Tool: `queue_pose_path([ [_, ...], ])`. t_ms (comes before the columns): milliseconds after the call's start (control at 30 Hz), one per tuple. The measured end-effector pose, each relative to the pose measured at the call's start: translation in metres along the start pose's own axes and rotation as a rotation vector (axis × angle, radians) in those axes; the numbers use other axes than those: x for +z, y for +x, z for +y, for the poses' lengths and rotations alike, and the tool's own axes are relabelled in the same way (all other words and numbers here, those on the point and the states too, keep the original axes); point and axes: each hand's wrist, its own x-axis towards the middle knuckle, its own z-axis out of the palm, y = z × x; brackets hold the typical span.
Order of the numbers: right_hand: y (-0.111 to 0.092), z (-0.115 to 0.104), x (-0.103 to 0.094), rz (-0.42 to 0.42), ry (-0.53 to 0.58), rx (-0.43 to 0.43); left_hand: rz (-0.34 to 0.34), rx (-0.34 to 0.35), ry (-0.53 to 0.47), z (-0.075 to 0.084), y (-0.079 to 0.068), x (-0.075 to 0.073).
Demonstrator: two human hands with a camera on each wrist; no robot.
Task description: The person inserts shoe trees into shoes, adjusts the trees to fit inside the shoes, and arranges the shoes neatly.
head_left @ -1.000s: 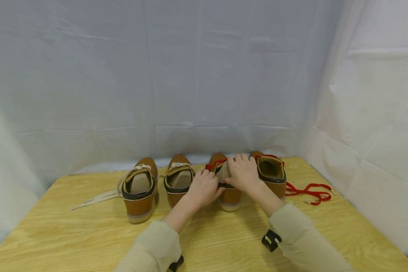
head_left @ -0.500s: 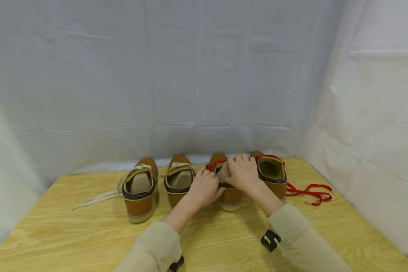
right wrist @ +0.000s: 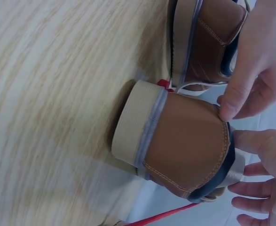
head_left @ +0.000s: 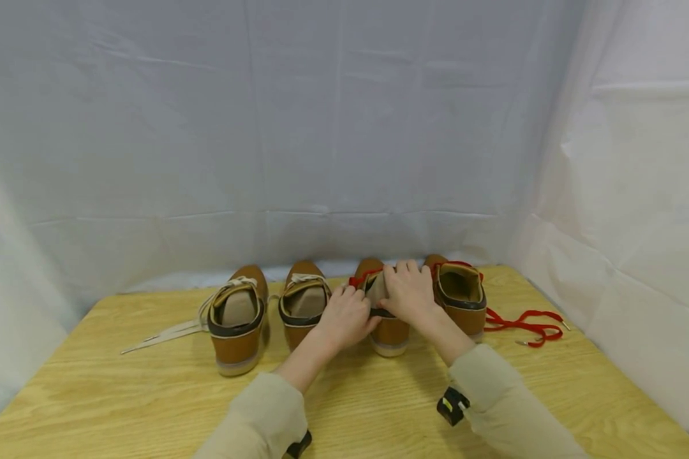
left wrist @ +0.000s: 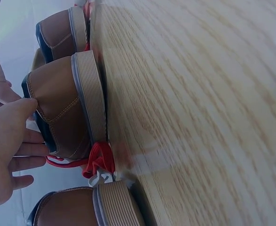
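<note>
Little has moved since half a second ago: the right cuff [head_left: 485,376] has drawn slightly inward, while both hands and all four shoes keep their places. Third from the left in the row, the brown leather-look lace-up shoe [head_left: 390,335] stands upright on the wooden surface [head_left: 166,401], between a white-laced shoe [head_left: 302,328] and another red-laced shoe [head_left: 465,317]. Its heel is held from both sides: the left-hand grip [head_left: 347,317] has its thumb against the heel edge and fingers bent along the left side, and the right-hand grip [head_left: 409,293] is narrow over the right side, beside a pale flap [right wrist: 236,169] that may be insole or tongue. This shoe should be fairly light and hardly fragile, with a stiff heel and thick ribbed sole [right wrist: 133,120]; the smooth upper could slip a little under fingertips. Best hold is probably the dark collar [right wrist: 223,174], thumbs outside and fingers over the rim, keeping clear of the red lace [left wrist: 102,160], which is limp and would give no support.
</note>
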Motion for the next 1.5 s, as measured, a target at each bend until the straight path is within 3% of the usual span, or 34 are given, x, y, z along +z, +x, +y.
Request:
queue_pose_path([
  [867, 0.0049, 0.0072, 0.0026, -0.004, 0.006, -0.05, -0.046, -0.025, -0.025, 0.0001, 0.0025, -0.0012],
  [1233, 0.0052, 0.0055, 0.002, -0.015, -0.03, -0.059, -0.045, -0.016, -0.032, 0.0008, 0.0018, -0.0018],
  [1500, 0.0038, 0.007, 0.0012, -0.006, 0.015, -0.069, -0.022, -0.009, -0.028, 0.0006, 0.0012, 0.0],
])
